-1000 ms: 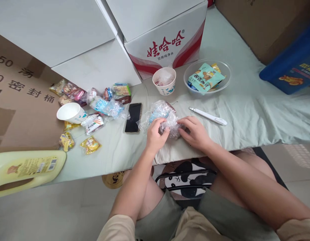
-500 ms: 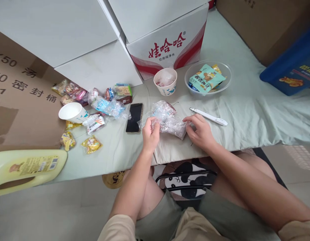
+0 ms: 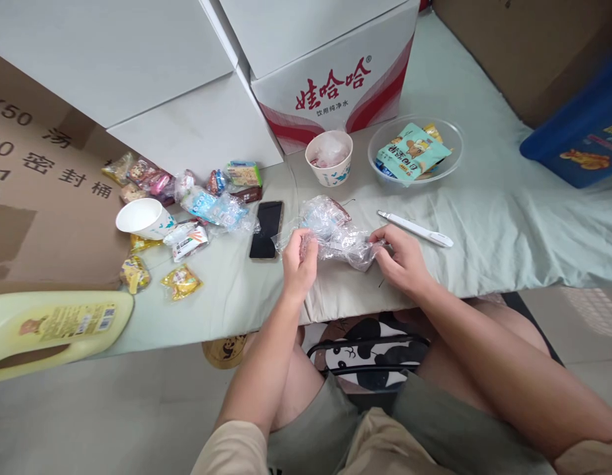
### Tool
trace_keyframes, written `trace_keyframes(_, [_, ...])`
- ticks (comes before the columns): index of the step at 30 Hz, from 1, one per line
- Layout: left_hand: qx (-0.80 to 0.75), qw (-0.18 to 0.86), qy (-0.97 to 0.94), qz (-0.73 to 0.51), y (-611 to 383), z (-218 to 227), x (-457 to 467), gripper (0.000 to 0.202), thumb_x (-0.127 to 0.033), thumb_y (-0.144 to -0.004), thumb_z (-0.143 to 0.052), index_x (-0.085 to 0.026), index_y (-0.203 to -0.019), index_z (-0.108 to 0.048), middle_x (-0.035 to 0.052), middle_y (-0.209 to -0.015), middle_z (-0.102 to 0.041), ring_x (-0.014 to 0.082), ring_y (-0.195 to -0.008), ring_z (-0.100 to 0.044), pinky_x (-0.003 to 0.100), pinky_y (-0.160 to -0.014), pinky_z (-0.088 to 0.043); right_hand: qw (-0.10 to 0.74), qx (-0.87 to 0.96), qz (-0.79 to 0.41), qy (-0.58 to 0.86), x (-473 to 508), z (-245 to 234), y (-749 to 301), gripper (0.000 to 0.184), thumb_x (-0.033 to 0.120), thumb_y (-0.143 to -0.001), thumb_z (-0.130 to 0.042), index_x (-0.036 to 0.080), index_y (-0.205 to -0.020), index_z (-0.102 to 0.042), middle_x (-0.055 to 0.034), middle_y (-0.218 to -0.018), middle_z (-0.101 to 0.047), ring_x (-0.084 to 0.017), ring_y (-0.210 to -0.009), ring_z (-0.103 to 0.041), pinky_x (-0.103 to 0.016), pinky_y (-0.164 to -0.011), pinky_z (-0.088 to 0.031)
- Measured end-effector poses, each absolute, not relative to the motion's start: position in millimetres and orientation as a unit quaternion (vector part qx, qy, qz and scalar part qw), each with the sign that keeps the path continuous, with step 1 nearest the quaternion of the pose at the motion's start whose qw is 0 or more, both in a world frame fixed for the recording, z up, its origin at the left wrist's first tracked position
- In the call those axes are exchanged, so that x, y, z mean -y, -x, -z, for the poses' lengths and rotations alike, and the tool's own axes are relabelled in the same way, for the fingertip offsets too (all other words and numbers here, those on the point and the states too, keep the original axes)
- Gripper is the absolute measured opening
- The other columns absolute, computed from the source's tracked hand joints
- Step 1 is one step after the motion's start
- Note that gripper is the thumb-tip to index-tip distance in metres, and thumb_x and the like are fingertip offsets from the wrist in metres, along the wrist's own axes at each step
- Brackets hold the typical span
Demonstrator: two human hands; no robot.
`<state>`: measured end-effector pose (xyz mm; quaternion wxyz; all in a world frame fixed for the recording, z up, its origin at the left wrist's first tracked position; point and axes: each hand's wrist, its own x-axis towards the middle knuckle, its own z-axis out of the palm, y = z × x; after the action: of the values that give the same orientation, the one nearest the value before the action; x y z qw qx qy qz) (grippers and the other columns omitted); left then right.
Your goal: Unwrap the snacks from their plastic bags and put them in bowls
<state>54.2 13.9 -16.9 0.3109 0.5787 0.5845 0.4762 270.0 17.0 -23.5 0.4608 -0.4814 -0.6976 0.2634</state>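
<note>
A crinkled clear plastic bag (image 3: pixel 353 245) stretches between my two hands, low over the front of the cloth-covered table. My left hand (image 3: pixel 301 258) pinches its left end between thumb and fingers. On the other side my right hand (image 3: pixel 399 257) is closed on the bag's right end. Just beyond the bag lies another clear wrapper (image 3: pixel 326 214) with something reddish-brown in it; whether the two are joined I cannot tell. A black phone (image 3: pixel 266 229) rests to the left of my left hand. Beyond my right hand is a white utility knife (image 3: pixel 415 228).
A paper cup (image 3: pixel 328 158) holding plastic wrap and a clear bowl (image 3: pixel 415 152) of snack packets stand at the back. Leftward are wrapped snacks (image 3: pixel 212 208), a tipped paper cup (image 3: pixel 144 219) and a yellow jug (image 3: pixel 63 330). White boxes (image 3: pixel 330 86) and a blue container (image 3: pixel 578 132) border the table.
My right hand has shifted slightly right and its fingers have closed further on the bag's end. The bag looks more bunched near it. My left hand keeps its pinch.
</note>
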Motion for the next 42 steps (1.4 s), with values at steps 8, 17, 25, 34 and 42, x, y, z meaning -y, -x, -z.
trace_keyframes(8, [-0.595,0.310,-0.595,-0.443,-55.8,15.0,-13.0,0.017,-0.038,-0.095,-0.054,-0.021,-0.094,-0.058,-0.0025,-0.070,-0.055,0.0121,-0.062,-0.053,0.025,-0.061,-0.041,0.447,0.688,-0.266,0.506,-16.6,23.9,-269.4,0.012,0.018,-0.081,-0.049,0.022,-0.082,-0.060,-0.0020,-0.075,-0.065,-0.016,-0.066,-0.056,-0.030,-0.061,-0.042])
trace_keyframes(17, [-0.599,0.317,-0.595,-0.432,-55.2,15.5,-12.2,0.014,-0.034,-0.094,-0.055,-0.021,-0.094,-0.059,-0.0027,-0.071,-0.055,0.0118,-0.062,-0.051,0.025,-0.061,-0.040,0.453,0.688,-0.259,0.505,-17.2,23.1,-268.7,0.011,0.017,-0.081,-0.049,0.021,-0.081,-0.060,-0.0019,-0.075,-0.066,-0.016,-0.065,-0.056,-0.030,-0.062,-0.043])
trace_keyframes(25, [-0.594,0.316,-0.611,-0.418,-54.6,18.3,-12.2,0.011,-0.031,-0.093,-0.054,-0.021,-0.090,-0.059,-0.0034,-0.066,-0.052,0.0117,-0.058,-0.047,0.025,-0.058,-0.038,0.444,0.687,-0.268,0.510,-16.7,23.4,-268.5,0.012,0.017,-0.081,-0.049,0.022,-0.082,-0.060,-0.0020,-0.075,-0.066,-0.016,-0.065,-0.056,-0.029,-0.060,-0.042])
trace_keyframes(34, [-0.594,0.317,-0.612,-0.416,-56.3,15.8,-11.8,0.014,-0.033,-0.093,-0.054,-0.021,-0.088,-0.060,-0.0029,-0.067,-0.054,0.0119,-0.060,-0.049,0.025,-0.060,-0.039,0.443,0.683,-0.279,0.509,-16.3,24.6,-268.2,0.012,0.018,-0.081,-0.049,0.021,-0.082,-0.061,-0.0017,-0.074,-0.065,-0.015,-0.062,-0.055,-0.028,-0.059,-0.041])
trace_keyframes(42, [-0.595,0.317,-0.616,-0.408,-55.8,16.4,-12.0,0.015,-0.034,-0.093,-0.054,-0.021,-0.087,-0.060,-0.0028,-0.067,-0.056,0.0123,-0.060,-0.050,0.026,-0.061,-0.040,0.435,0.682,-0.284,0.515,-16.4,24.5,-267.8,0.012,0.019,-0.081,-0.049,0.021,-0.082,-0.061,-0.0027,-0.076,-0.066,-0.016,-0.064,-0.056,-0.029,-0.059,-0.042])
